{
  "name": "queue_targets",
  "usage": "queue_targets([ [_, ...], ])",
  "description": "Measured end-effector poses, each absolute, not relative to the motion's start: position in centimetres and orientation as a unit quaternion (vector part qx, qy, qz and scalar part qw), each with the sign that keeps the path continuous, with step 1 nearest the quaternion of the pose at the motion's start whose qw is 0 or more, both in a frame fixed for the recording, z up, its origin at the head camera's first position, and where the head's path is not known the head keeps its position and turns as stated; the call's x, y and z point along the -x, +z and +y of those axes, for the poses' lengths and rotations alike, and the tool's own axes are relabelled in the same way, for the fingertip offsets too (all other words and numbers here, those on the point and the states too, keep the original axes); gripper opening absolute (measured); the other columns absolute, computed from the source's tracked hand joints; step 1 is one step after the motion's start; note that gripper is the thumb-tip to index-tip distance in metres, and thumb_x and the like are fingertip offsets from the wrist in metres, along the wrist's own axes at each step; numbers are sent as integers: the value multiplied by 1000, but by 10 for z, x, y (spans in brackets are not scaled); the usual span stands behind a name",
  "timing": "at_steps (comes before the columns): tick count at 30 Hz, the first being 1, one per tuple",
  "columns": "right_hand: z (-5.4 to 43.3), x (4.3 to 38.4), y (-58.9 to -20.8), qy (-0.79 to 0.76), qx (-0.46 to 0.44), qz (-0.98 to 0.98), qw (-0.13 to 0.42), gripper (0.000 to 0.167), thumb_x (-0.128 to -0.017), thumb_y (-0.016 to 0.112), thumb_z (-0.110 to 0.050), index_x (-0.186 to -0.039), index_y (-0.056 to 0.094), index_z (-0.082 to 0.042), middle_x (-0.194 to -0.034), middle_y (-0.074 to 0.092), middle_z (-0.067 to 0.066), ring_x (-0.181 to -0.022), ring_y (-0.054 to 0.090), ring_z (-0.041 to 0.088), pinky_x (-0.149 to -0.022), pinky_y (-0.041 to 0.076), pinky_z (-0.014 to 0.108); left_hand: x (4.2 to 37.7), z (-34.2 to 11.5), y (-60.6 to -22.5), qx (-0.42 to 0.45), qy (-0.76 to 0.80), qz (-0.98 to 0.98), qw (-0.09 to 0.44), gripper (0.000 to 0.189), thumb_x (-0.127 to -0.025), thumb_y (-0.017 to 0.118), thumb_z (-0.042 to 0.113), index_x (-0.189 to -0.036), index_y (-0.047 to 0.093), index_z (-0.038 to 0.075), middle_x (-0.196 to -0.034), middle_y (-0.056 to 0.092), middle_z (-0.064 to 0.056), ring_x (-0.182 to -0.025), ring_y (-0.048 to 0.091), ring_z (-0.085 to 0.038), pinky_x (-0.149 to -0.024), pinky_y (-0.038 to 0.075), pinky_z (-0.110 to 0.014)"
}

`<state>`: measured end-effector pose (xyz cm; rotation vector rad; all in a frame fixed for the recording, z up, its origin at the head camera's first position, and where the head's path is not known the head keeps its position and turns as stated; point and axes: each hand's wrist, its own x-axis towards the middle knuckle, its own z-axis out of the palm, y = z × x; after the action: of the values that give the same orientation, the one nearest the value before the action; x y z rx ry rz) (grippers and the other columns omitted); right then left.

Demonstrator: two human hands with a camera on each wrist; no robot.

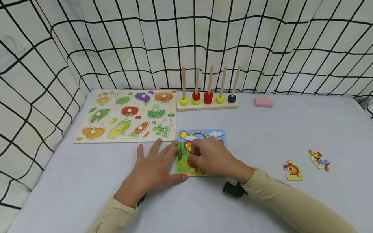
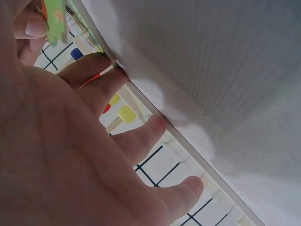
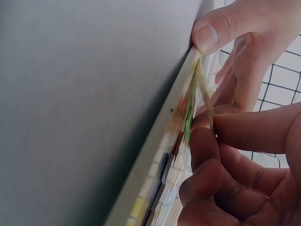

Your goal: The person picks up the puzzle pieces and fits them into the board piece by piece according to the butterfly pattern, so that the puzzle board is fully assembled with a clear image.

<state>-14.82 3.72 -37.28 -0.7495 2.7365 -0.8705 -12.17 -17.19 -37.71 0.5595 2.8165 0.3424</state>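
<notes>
A small picture puzzle board (image 1: 223,138) with a sun, rainbow and clouds lies flat on the white table. My left hand (image 1: 154,169) rests at its left side, fingers spread, with fingertips and thumb along the edge. Over the middle of the board, my right hand (image 1: 213,156) pinches a thin green puzzle piece (image 3: 206,96) between thumb and fingers. In the right wrist view this piece is tilted up from the board, its far end close to the left thumb. My right hand covers much of the picture in the head view.
Two loose puzzle pieces lie to the right, a nearer one (image 1: 292,171) and a farther one (image 1: 319,160). Behind are a vegetable peg puzzle (image 1: 118,105), a bead rack (image 1: 189,108) with upright pegs, and a pink block (image 1: 263,102). Black netting (image 1: 160,30) surrounds the table.
</notes>
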Motion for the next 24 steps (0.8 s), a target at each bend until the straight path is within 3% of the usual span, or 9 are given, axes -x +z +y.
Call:
queue_targets([
  [12,32,150,-376,-258,280,922,76,21,-100,76,-10,-83,64,-11,-69,59,-5,-66,55,14,-57,40,24,122,-171,-375,-193,115,966,128,90,-93,74,63,-162,47,12,-169,41,-7,-159,21,-44,-116,8,-83],
  [24,28,153,-377,-275,271,916,104,19,-100,75,-6,-85,64,-9,-71,61,-3,-69,56,15,-59,41,25,122,-171,-375,-193,116,966,128,88,-93,75,63,-160,48,13,-169,41,-7,-159,20,-44,-116,7,-83],
])
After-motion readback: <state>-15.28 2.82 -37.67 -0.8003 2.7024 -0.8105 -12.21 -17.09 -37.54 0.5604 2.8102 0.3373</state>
